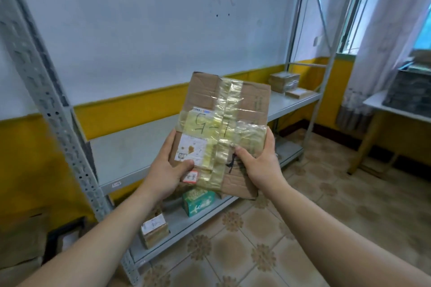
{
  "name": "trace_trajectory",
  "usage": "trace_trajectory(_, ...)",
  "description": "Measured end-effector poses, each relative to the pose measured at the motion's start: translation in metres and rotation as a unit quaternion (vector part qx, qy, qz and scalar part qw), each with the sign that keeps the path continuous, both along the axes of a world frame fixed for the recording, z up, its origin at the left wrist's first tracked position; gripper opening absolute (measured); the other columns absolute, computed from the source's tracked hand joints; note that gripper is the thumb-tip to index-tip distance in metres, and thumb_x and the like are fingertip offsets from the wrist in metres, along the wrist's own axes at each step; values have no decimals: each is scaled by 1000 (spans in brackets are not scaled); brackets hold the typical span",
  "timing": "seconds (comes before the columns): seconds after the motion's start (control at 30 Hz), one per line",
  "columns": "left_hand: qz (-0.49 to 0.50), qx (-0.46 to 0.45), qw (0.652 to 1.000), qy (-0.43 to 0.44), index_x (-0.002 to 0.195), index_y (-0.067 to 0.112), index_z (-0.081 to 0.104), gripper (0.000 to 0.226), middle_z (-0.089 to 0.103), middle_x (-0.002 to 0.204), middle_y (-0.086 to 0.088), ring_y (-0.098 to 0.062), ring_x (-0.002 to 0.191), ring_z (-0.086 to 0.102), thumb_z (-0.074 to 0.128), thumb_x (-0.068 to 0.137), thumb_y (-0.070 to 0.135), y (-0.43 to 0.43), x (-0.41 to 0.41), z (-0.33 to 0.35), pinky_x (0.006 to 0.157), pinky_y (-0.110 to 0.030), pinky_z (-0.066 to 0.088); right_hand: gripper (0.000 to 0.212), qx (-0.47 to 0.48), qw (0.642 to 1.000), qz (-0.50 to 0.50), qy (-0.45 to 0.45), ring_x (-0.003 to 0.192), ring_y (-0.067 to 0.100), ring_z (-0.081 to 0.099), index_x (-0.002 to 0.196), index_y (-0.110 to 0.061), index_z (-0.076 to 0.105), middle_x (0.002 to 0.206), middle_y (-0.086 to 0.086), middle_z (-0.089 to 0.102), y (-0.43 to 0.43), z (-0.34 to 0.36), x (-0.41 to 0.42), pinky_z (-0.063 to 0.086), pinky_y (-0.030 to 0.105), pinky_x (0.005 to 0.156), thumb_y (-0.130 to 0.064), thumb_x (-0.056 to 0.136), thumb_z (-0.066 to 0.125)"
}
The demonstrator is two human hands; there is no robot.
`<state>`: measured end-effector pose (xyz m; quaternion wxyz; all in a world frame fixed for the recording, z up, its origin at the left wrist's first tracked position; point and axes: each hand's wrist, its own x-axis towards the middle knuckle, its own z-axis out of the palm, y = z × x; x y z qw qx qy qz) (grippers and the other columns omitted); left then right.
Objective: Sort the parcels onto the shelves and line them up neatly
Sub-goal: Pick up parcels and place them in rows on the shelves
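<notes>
White wall (pixel 151 30) with yellow lower band, patterned tile floor (pixel 326 196), curtained window (pixel 423 30), table (pixel 377 103) at right.

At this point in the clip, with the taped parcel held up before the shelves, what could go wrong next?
1. The left hand and right hand grip the taped parcel only at its lower end; it might tip or slip.
2. Its handwritten mark sits under wrinkled tape and could be misread.
3. The stacked parcels sit at the far end of the middle shelf; set down near, it may end up out of line.
</notes>
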<state>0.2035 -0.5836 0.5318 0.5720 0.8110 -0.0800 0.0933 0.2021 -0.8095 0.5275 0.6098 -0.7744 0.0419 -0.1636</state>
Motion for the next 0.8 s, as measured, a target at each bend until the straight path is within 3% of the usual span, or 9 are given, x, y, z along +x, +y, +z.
trace_trajectory(0.17, -56, 2, 998, 11, 150, 37, 20, 83, 55, 110, 23, 24, 78, 56, 67, 88, 7, -48, 98, -7, 57, 1, 40, 90, -14, 998, -52, 20, 121, 20, 51, 147, -51, 8, 136, -8, 50, -47, 1, 71, 46, 44, 98, -46, 84, 72)
trace_trajectory(0.27, -100, 19, 995, 12, 151, 37, 19, 82, 55, 111, 22, 28, 76, 53, 67, 89, 11, -86, 153, -2, 57, 3, 38, 81, -9, 995, -96, 28, 107, 14, 59, 141, -55, 15, 122, -16, 57, -82, 7, 107, 49, 33, 80, -44, 85, 72)
trace_trajectory(0.33, -128, 26, 991, 19, 148, 43, 20, 81, 57, 101, 33, 24, 75, 56, 66, 89, 13, -113, 186, -2, 55, 0, 40, 73, -6, 991, -127, 30, 97, 5, 59, 132, -59, 19, 114, -21, 59, -107, 7, 125, 43, 23, 67, -41, 85, 72)
trace_trajectory(0.43, -179, 59, 982, 16, 136, 56, 20, 75, 61, 90, 39, 19, 78, 59, 65, 90, 17, -157, 221, -5, 55, -7, 44, 78, 1, 984, -167, 58, 103, 13, 59, 140, -52, 15, 128, -9, 56, -145, 0, 143, 45, 28, 71, -44, 86, 71)
trace_trajectory(0.57, -233, 95, 968, 9, 127, 63, 19, 69, 53, 102, 36, 22, 83, 55, 64, 90, 25, -223, 264, -6, 65, -6, 39, 73, 10, 974, -213, 74, 92, 9, 60, 136, -52, 19, 114, -11, 61, -203, -7, 166, 41, 24, 61, -45, 85, 71)
trace_trajectory(0.67, -242, 108, 964, 12, 133, 57, 18, 70, 51, 101, 35, 24, 77, 54, 63, 91, 24, -276, 299, -8, 58, -2, 38, 69, 13, 972, -222, 75, 92, 9, 62, 132, -54, 20, 111, -13, 61, -252, -9, 192, 44, 24, 61, -46, 86, 70)
trace_trajectory(0.8, -254, 100, 962, 8, 142, 49, 21, 71, 56, 111, 26, 12, 90, 57, 63, 91, 22, -348, 353, -5, 69, -11, 41, 65, 5, 971, -226, 75, 95, 15, 64, 128, -56, 19, 114, -9, 61, -321, -2, 238, 55, 39, 77, -48, 86, 69)
